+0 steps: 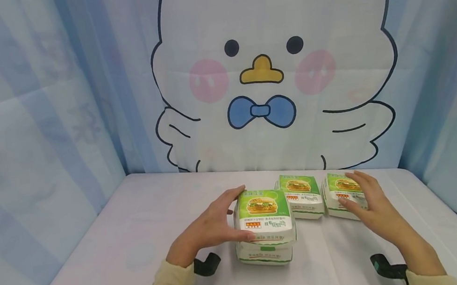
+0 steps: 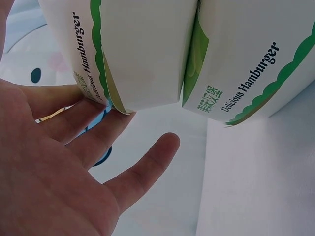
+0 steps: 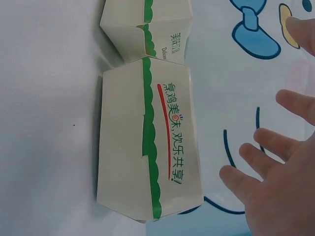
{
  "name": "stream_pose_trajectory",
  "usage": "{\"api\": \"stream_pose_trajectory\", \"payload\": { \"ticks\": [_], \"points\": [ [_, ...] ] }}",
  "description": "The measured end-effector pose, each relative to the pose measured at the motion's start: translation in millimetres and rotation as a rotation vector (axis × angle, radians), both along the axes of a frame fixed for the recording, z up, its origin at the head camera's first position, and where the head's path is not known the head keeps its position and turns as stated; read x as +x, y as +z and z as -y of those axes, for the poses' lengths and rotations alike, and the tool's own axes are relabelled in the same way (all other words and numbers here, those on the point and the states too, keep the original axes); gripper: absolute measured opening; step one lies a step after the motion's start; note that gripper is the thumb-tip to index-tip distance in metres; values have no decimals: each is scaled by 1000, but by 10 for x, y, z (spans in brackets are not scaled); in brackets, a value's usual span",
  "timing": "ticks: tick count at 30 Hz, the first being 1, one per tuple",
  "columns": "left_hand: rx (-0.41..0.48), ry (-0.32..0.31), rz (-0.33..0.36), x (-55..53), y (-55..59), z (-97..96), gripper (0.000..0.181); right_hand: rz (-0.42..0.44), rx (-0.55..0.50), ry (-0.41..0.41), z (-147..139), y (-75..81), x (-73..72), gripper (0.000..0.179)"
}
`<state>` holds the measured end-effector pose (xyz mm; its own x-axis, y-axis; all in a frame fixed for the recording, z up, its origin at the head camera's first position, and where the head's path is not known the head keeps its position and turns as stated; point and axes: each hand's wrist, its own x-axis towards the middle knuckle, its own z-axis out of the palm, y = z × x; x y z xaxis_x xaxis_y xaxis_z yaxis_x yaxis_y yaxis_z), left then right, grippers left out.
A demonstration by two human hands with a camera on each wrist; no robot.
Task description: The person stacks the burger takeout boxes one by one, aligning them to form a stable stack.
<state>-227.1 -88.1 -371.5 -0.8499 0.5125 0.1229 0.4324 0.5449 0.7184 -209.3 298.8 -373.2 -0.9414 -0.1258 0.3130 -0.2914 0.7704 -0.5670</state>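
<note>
Two white-and-green hamburger boxes stand stacked in the head view, the upper box (image 1: 266, 225) sitting slightly askew on the lower box (image 1: 264, 255). My left hand (image 1: 212, 222) holds the upper one from its left side, thumb at the front and fingers toward the back. In the left wrist view the fingertips lie along the edge of that box (image 2: 142, 54). My right hand (image 1: 378, 210) hovers with spread fingers over a right-hand hamburger box (image 1: 339, 207). The right wrist view shows a gap between those fingers and the box (image 3: 125, 137).
Another hamburger box (image 1: 305, 206) rests behind the stack, close beside the right-hand one. A pale cloth covers the table (image 1: 111, 268). Behind it hangs a backdrop (image 1: 271, 142) with a cartoon chick, and curtains (image 1: 20, 138) flank both sides.
</note>
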Motion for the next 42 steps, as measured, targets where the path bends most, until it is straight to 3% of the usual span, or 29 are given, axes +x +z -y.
{"api": "stream_pose_trajectory", "payload": {
  "ticks": [5, 15, 22, 27, 33, 42],
  "points": [
    [8, 1, 1, 7, 9, -4, 110, 6, 3, -16, -37, -34, -30, 75],
    [16, -3, 5, 0, 10, -1, 110, 105, 74, -56, -116, -166, -108, 78],
    [12, -2, 10, -1, 12, -2, 111, 15, 237, -55, -80, -284, -135, 73],
    [12, 0, 12, -1, 8, -1, 111, 16, 272, -79, -63, -282, -110, 70],
    [14, -4, 8, 1, 10, -1, 111, 85, 318, -85, -58, -203, -43, 71],
    [20, -9, 3, 5, 12, 2, 111, 284, 361, -106, -31, 10, 59, 80]
  ]
}}
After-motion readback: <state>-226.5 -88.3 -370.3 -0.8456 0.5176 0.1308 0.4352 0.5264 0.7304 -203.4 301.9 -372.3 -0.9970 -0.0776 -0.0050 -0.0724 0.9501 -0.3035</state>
